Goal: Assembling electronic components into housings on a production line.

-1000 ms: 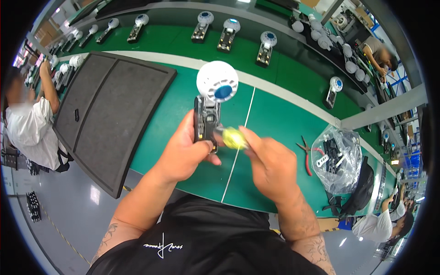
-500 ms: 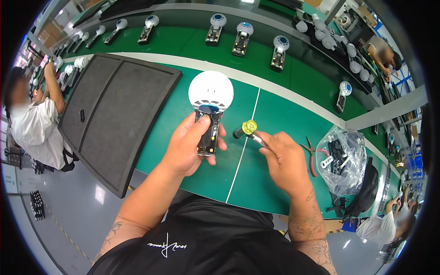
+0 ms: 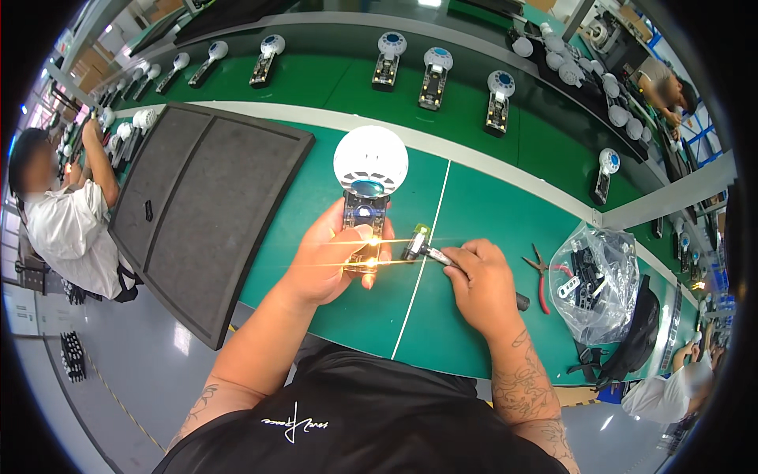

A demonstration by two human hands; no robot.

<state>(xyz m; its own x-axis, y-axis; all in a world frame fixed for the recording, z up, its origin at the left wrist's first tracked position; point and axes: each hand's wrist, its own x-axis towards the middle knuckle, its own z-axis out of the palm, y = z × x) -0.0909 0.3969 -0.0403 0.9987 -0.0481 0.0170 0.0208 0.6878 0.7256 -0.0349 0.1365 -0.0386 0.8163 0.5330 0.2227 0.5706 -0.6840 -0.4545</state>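
Observation:
My left hand (image 3: 322, 267) is closed around the dark handle of a handheld device with a round white head (image 3: 371, 156). Its thumb presses on the handle's exposed circuit board, where two amber lights glow and a bluish light shows higher up. The device is held upright above the green table (image 3: 450, 324). My right hand (image 3: 483, 286) grips a small mallet (image 3: 420, 241) by its metal shaft, with the dark grip end showing past the palm. The mallet's head, black with a yellow-green face, is beside the device's handle and apart from it.
A dark foam-lined tray (image 3: 213, 197) lies at left. Red-handled pliers (image 3: 543, 288), a clear bag of parts (image 3: 592, 288) and a black pouch (image 3: 638, 324) are at right. Similar devices (image 3: 435, 79) stand along the green belt (image 3: 332, 91) beyond. Co-workers sit on both sides.
The amber and bluish lights on the device have come on. The mallet has turned in my right hand, its yellow-green face swinging away and its head moving lower, nearer the handle.

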